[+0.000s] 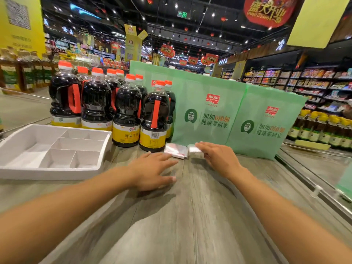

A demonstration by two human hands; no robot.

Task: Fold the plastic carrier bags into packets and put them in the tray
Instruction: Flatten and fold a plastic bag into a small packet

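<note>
Packets: two folded white plastic ones, side by side on the wood-grain table (190, 216), far centre. Left packet (176, 151) lies flat, right at the foot of the nearest soy sauce bottle (154, 119). Right packet (194, 149) is just beside it, touching or nearly so, up against the base of the green carrier bag (209, 111) standing behind. Both are on the table, outside the tray and well to the right of it.

Left hand (154, 172): palm down on the table, fingers straight and slightly spread, holding nothing. Fingertips point at the left packet and stop just short of it.

Right hand (219, 159): fingers laid over the right end of the right packet, thumb at its near edge. Frame is motion-blurred there, so I can't tell whether it is pinching the packet or only touching it.

Tray (53, 173): white foam, near left on the table, one long compartment on its left side and several smaller ones on its right.

Other stuff: a cluster of dark soy sauce bottles with orange caps and yellow labels at far left-centre, behind the tray. A second green bag (266, 126) stands to the right of the first, both upright with red logos. Shop shelves (314, 80) far right, blurred.
</note>
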